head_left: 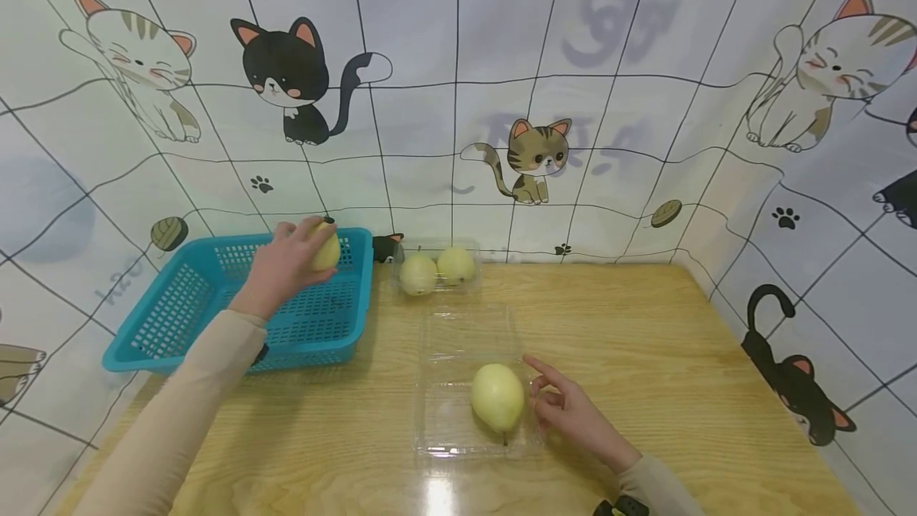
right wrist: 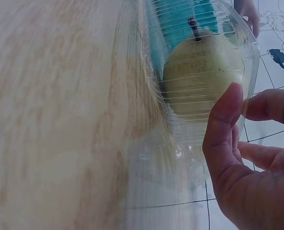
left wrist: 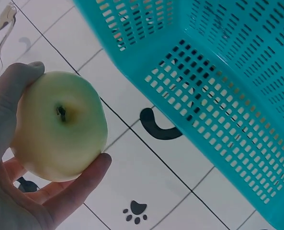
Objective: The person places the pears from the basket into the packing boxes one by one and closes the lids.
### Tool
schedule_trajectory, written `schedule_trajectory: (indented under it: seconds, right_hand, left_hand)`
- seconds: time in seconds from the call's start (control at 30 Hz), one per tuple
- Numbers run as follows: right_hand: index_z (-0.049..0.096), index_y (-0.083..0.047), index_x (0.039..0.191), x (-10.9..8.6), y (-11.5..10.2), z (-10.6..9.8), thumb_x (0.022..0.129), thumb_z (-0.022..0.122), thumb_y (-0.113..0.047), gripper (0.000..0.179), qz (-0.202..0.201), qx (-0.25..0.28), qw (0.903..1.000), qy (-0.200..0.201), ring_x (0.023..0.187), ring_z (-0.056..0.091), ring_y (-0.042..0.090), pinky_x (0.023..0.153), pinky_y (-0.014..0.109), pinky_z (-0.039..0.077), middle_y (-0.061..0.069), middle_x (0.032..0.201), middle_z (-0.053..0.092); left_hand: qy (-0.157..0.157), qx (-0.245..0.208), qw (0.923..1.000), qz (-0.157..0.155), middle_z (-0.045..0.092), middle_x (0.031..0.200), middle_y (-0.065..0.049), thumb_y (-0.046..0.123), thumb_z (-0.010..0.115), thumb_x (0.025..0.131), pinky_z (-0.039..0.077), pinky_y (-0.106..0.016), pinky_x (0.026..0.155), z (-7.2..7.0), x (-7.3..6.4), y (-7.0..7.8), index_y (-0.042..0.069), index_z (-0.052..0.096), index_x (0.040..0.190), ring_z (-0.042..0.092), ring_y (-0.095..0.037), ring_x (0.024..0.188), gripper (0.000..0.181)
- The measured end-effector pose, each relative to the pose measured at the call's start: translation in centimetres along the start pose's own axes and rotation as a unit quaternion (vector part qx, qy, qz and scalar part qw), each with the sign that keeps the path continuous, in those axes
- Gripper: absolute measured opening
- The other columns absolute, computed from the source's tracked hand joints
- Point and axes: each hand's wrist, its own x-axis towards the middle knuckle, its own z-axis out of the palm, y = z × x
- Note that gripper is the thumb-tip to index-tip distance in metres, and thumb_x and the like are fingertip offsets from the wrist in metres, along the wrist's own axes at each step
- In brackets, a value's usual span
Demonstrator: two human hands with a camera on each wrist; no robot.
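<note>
Above the teal plastic basket [head_left: 361, 293], my left hand [head_left: 290, 257] grips a pale yellow pear [left wrist: 60, 124], thumb on one side and fingers on the other. A second pear [head_left: 497, 398] lies in one half of an opened clear plastic clamshell box [head_left: 440, 420] on the table. My right hand [head_left: 573, 416] is at that box's right side, with relaxed fingers at the rim. In the right wrist view, the thumb [right wrist: 223, 122] overlaps the ribbed wall and the index fingertip meets the rim; whether they pinch it is unclear.
A smaller-looking clear box [head_left: 438, 245] with two pears stands at the back, right of the basket. Cat-patterned sheeting [head_left: 430, 102] rises behind the wooden table [head_left: 609, 325] and along its sides.
</note>
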Motion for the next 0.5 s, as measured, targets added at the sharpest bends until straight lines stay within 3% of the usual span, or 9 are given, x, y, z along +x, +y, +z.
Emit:
schedule_trajectory:
  seconds: [0.5]
  right_hand:
    - [0.022,0.005,0.149,0.0,0.0,0.0,0.095,0.054,0.002,0.063,-0.004,-0.001,1.0000,-0.002,0.069,0.053,0.010,0.058,0.028,0.052,0.021,0.105,0.042]
  left_hand:
    - [0.018,0.003,0.9985,0.051,0.042,0.142,-0.016,0.029,0.079,0.081,0.052,-0.048,0.046,0.7,0.0,2.1,0.011,0.050,0.139,0.042,-0.046,0.115,0.067]
